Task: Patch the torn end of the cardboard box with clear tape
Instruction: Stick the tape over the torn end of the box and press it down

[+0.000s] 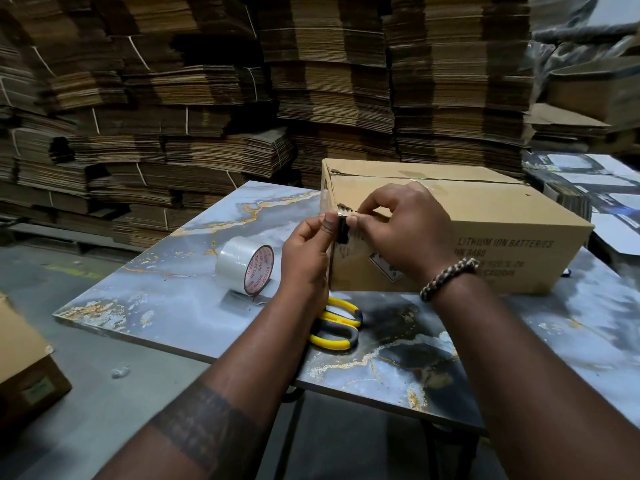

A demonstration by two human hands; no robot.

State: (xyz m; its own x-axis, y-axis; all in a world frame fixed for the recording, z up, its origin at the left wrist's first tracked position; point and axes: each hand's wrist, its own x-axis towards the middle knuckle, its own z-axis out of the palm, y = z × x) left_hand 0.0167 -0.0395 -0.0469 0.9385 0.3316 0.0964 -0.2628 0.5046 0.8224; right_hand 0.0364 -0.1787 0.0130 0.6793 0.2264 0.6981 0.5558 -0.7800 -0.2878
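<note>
Brown and corrugated, the rectangular cardboard box (485, 216) sits right of centre on the blue-grey marbled surface (166, 282). At its torn near-left corner, mid-frame, the left hand (306, 247) and right hand (398, 226) each pinch the edge between thumb and fingers. The clear tape roll (244, 268) stands just left of them; yellow-handled scissors (337, 325) lie below.

Scissors (337, 327): yellow-handled, flat, just below the left hand (306, 251).
Flattened cardboard stacks (207, 98): wall-high, well beyond that hand.
Table (156, 289): marbled grey top.
</note>
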